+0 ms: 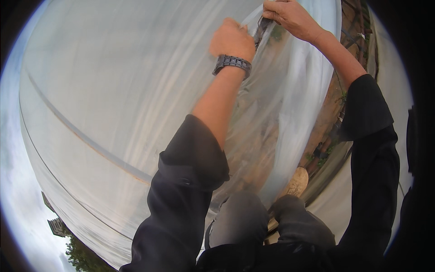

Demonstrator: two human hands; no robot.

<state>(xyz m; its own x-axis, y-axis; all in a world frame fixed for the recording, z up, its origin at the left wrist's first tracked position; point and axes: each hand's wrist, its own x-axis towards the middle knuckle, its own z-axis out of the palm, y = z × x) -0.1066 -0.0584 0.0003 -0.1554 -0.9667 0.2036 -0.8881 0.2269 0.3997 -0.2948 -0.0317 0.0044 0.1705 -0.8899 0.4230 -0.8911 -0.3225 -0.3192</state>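
Note:
A large translucent plastic film (113,81) bulges in front of me, stretched over a curved frame. My left hand (232,40), with a dark link watch (232,63) on its wrist, is closed in a fist against the film; what lies inside its fingers is hidden. Up and to the right, my right hand (292,18) pinches the upper end of a narrow dark strip (262,29) at the film. The strip slants down toward my left hand. Below both hands the film hangs in loose, see-through folds (290,122).
A curved pole (86,138) shows along the film at left. Reddish soil (319,131) and small plants (322,156) lie beyond the film's right edge. A round, pale yellowish thing (297,182) sits near my knees. Trees (84,258) stand at lower left.

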